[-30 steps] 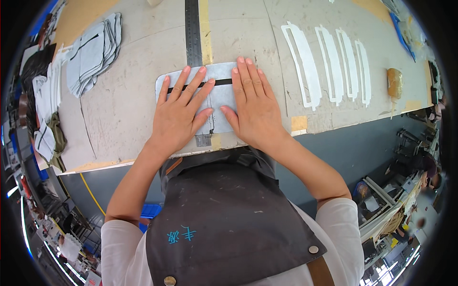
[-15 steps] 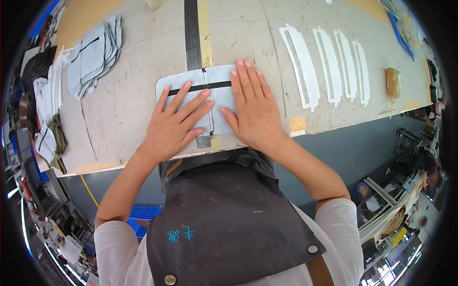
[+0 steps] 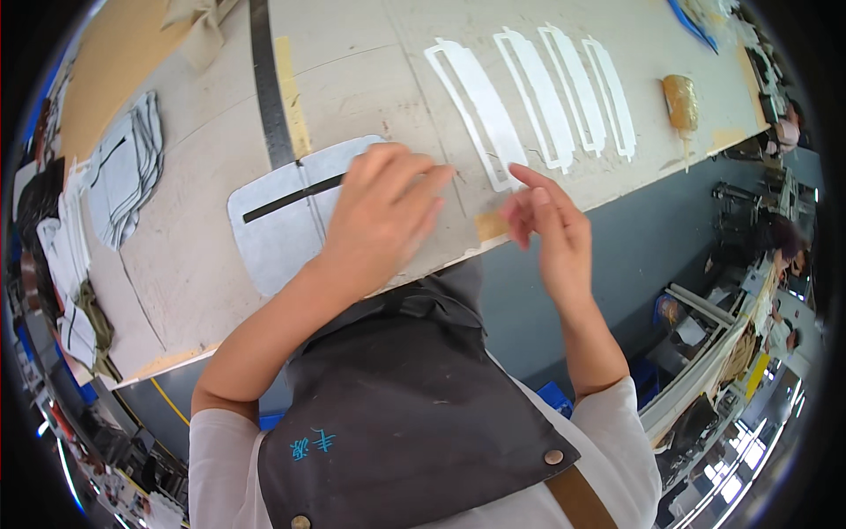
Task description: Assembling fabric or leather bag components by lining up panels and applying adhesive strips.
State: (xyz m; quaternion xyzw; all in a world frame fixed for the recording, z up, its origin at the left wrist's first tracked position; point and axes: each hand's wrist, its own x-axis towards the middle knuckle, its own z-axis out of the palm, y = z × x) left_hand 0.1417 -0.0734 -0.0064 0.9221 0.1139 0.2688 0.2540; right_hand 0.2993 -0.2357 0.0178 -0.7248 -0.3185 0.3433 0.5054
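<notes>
A pale grey fabric panel (image 3: 278, 242) with rounded corners lies flat at the table's front edge, a narrow black strip running across it and a seam line down its middle. Over its right part hovers my left hand (image 3: 379, 212), slightly blurred, fingers loosely bent and apart, hiding that side. My right hand (image 3: 560, 234) is raised over the table's front edge, fingers half curled and spread, nothing visible in them. Its index fingertip is beside the lower end of the nearest white frame-shaped piece (image 3: 493, 132), the leftmost of several lying in a row; whether they touch is unclear.
A stack of grey fabric panels (image 3: 128, 167) lies at the left, beside white pieces (image 3: 66, 247) at the table's edge. Behind the panel are a dark ruler (image 3: 267, 88) and yellow tape (image 3: 291, 97). An amber, wrapped-looking object (image 3: 680, 101) is at the right.
Both hands have lifted off the panel and moved right, the right hand towards the white pieces. The view has shifted, so the table appears turned and further left.
</notes>
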